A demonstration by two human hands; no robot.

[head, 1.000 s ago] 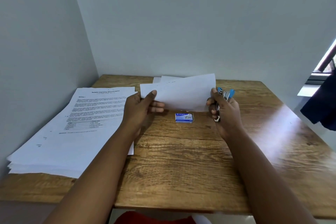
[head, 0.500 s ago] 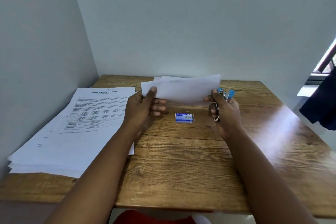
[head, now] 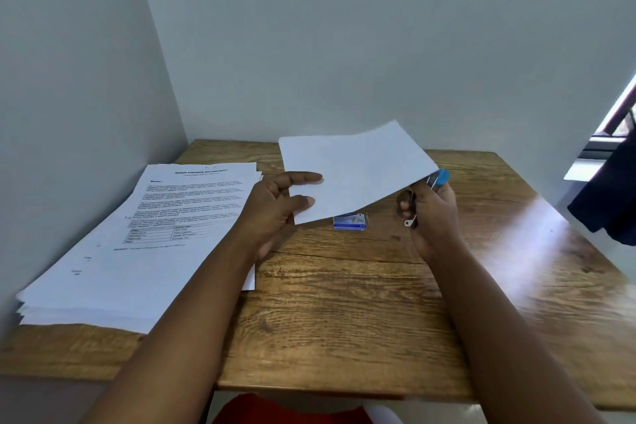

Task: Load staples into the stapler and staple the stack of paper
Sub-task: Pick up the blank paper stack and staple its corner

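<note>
My left hand [head: 278, 206] holds a thin set of white sheets [head: 354, 172] by its left edge, lifted and tilted above the table. My right hand [head: 433, 213] grips a small blue and metal stapler [head: 437, 179], whose jaws sit at the right corner of the sheets. A small blue staple box [head: 351, 221] lies on the wood just under the raised sheets, between my hands. A tall stack of printed paper [head: 144, 244] rests at the table's left side.
The wooden table [head: 361, 313] stands in a corner, with white walls on the left and behind. A dark cloth [head: 609, 196] hangs at the right by a window. Something red [head: 282, 411] shows below the table's front edge.
The sheets have risen off the table and tilted up toward me. Their right corner has moved to the stapler's jaws. My right hand has stayed in about the same spot.
</note>
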